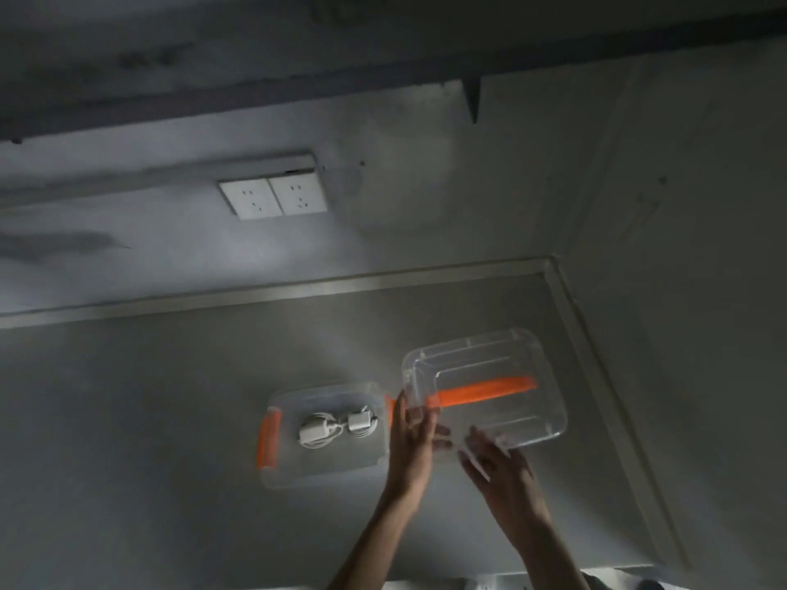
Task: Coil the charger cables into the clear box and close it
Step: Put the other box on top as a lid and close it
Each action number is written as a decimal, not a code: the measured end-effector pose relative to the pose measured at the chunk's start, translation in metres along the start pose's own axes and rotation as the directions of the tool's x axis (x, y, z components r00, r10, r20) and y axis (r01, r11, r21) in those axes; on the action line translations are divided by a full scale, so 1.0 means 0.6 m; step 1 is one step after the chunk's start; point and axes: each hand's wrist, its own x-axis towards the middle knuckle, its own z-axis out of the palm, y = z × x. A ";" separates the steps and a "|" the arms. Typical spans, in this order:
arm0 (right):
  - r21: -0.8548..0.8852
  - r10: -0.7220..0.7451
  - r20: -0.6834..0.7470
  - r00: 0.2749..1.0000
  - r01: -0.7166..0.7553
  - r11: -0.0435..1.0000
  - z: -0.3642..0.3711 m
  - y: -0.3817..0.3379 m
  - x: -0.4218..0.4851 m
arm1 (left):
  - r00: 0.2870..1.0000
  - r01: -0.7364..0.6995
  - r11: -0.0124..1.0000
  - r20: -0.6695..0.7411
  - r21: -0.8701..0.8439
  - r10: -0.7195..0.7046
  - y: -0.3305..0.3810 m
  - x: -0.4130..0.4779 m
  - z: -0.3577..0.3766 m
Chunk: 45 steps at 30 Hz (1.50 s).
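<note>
A clear box (298, 472) with orange latches sits on the grey surface. Inside it lie two coiled white charger cables (336, 427) with their adapters. Its clear lid (485, 393), with an orange handle, is lifted and tilted to the right of the box. My left hand (411, 440) grips the lid's near left edge. My right hand (496, 462) holds the lid's near edge from below, fingers spread along it.
The grey surface (149, 440) ends at a raised rim along the back and right, in a corner. A double white wall socket (272, 197) is on the wall behind. The light is dim.
</note>
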 end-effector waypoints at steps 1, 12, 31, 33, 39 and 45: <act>-0.026 0.000 0.050 0.999 0.001 1.000 0.008 0.006 -0.009 | 0.999 -0.031 0.999 -0.010 0.023 0.031 0.019 0.004 -0.025; -0.868 -0.266 0.021 0.964 0.150 0.473 0.123 0.124 -0.022 | 0.974 -0.185 0.822 -0.013 0.538 0.228 0.065 -0.023 -0.383; -0.998 -0.437 0.068 0.897 0.061 -0.031 0.219 0.189 0.049 | 0.978 0.146 0.536 -0.202 0.831 0.046 0.048 0.060 -0.402; -0.999 -0.408 0.042 0.912 0.037 -0.020 0.211 0.186 0.048 | 0.977 0.172 0.456 -0.210 0.873 0.032 0.043 0.058 -0.401; -0.998 -0.364 0.055 0.930 0.041 -0.044 0.206 0.184 0.061 | 0.978 0.168 0.463 -0.205 0.871 0.032 0.043 0.084 -0.402; -0.998 -0.369 0.062 0.927 0.049 -0.045 0.221 0.197 0.082 | 0.975 0.134 0.493 -0.202 0.860 0.088 0.059 0.117 -0.418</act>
